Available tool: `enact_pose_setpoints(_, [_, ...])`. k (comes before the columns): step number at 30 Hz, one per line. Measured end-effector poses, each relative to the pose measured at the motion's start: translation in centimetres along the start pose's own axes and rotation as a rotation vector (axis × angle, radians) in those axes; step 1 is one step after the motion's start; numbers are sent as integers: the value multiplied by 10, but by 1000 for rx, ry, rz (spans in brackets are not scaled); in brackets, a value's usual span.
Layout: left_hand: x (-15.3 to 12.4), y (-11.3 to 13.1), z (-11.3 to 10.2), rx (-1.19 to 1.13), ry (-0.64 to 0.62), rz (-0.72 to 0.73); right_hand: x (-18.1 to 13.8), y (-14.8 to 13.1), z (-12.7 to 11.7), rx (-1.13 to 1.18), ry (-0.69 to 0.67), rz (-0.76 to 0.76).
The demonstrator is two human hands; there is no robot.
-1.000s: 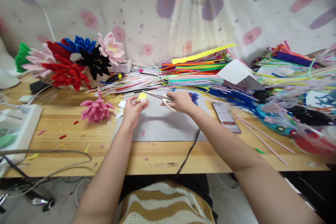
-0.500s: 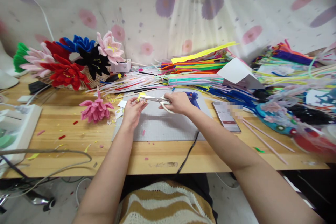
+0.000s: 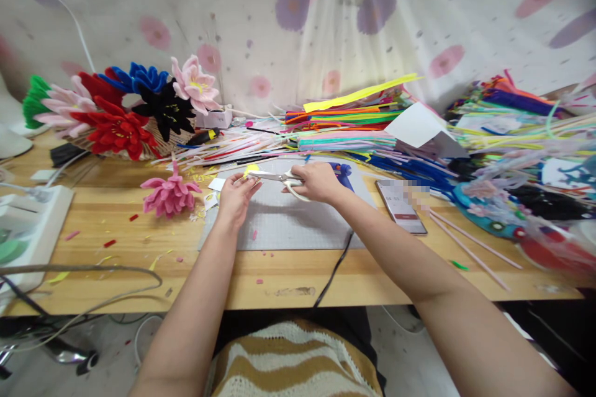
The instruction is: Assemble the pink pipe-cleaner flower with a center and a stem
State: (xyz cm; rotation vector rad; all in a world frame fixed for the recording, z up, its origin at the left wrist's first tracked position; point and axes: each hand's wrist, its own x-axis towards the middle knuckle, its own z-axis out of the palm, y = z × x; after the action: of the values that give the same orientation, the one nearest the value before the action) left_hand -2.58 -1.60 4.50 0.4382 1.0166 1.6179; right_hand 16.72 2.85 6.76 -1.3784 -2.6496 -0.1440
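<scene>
Two hands meet over the grey mat (image 3: 288,226), halfway to the tabletop's far edge: left hand (image 3: 235,195) pinched on a small yellow tuft (image 3: 251,169), right hand (image 3: 319,181) clamped on scissors (image 3: 278,177) touching it. The tuft is probably light and soft, best pinched low, clear of the blades.

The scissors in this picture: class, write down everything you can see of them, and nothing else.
The scissors have pale, plastic-looking handles and slim silver metal blades. The right hand grips the handles and hides most of them. The blades point left, roughly level, and look nearly closed. Their tips are at the small yellow piece pinched in the left hand. The scissors are held just above the far part of the grey mat.
</scene>
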Motion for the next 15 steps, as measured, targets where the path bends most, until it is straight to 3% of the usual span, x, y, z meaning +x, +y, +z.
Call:
enact_pose_setpoints(7, [-1,0,1,7,9,-2,0,1,2,-5,-23,17])
enact_pose_setpoints(15, [0,0,1,13,1,10,2,5,2,42,44,65])
